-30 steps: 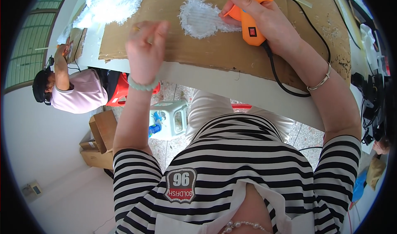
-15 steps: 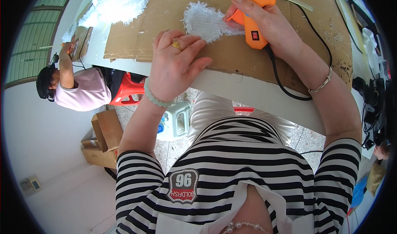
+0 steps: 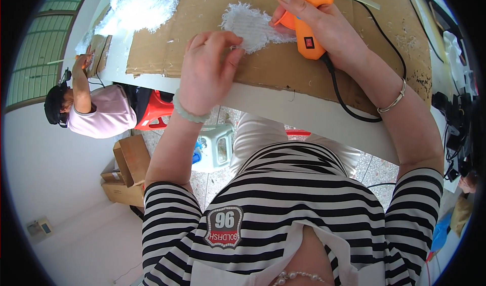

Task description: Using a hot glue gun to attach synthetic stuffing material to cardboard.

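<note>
The left hand, up in the air a second ago, is now pinching the near edge of the fluffy white oval fabric patch lying on the brown cardboard sheet, pinning it flat. The right hand is wrapping fully round the orange glue gun, finger on the trigger. Its black cord is trailing off the white table, white fluff is heaped beyond, and another person is working at the left.

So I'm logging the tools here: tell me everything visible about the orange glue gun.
The glue gun is bright orange plastic with a pale glue stick jutting from its back and a black cord trailing off the handle. The right hand grips it, forefinger at the trigger, nozzle pointing left above the white fluffy piece on the cardboard sheet.
</note>
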Demonstrator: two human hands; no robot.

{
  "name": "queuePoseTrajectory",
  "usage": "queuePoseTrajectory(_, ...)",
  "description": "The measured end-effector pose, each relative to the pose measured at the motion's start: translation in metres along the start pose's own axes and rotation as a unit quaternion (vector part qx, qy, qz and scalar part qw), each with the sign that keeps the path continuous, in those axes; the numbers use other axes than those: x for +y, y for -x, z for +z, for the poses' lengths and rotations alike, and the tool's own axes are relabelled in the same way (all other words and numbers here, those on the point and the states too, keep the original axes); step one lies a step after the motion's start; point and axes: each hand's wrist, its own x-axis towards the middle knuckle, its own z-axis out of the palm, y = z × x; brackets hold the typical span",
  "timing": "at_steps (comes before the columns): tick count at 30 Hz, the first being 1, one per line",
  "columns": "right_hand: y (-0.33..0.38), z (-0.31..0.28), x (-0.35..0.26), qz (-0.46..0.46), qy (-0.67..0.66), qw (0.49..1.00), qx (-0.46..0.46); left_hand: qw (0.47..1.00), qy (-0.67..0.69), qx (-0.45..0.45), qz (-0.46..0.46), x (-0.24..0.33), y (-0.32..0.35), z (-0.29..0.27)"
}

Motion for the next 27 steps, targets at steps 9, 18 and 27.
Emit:
queuePoseTrajectory(9,-0.002,0.000,0.001,0.002,-0.003,1.000,0.002,0.991,0.082,0.053,-0.092,-0.007,0.002,-0.007)
queuePoseTrajectory(18,0.004,-0.004,-0.003,0.002,0.116,0.993,0.030,0.994,0.062,0.089,-0.017,-0.009,-0.009,-0.013)
queuePoseTrajectory(27,0.004,0.002,-0.002,-0.013,0.083,0.996,0.033,0.984,-0.131,-0.005,0.120,-0.014,-0.023,-0.003)
